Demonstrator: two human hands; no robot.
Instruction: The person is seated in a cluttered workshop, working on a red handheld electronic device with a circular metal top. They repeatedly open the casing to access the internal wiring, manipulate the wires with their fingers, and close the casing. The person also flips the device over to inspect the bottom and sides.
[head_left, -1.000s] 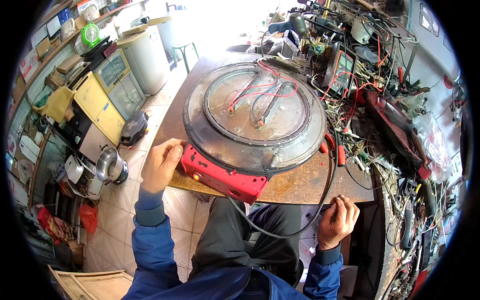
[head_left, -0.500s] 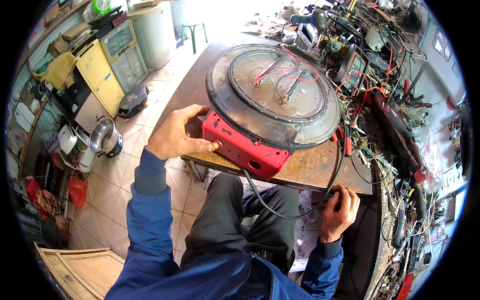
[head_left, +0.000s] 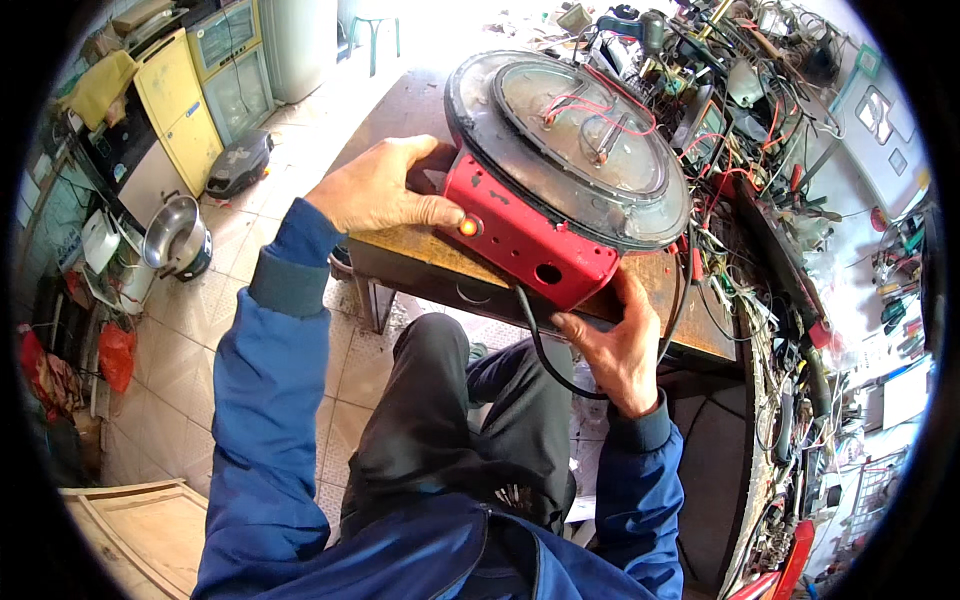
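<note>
A round electric griddle (head_left: 540, 155) with a worn metal body rests tilted toward me at the bench's front edge. Its red control housing (head_left: 530, 235) faces me, with a small orange light (head_left: 469, 226) glowing at the left end. My left hand (head_left: 380, 188) grips the housing's left end, thumb beside the light and fingers behind. Around the lower right corner of the housing closes my right hand (head_left: 622, 345), its thumb in front. A black power cord (head_left: 540, 345) hangs from the housing's underside and loops behind my right hand. Red wires (head_left: 620, 120) lie across the round top.
The brown workbench (head_left: 385, 120) carries a heap of tools and wires (head_left: 740, 100) along its right side, with a meter (head_left: 710, 125) among them. On the tiled floor at left are a steel pot (head_left: 175, 235) and a black appliance (head_left: 240, 163). A yellow cabinet (head_left: 180, 105) stands beyond.
My right hand has come up from beside the bench edge and taken hold of the housing's right corner. The griddle is tilted further, and the view has shifted.
</note>
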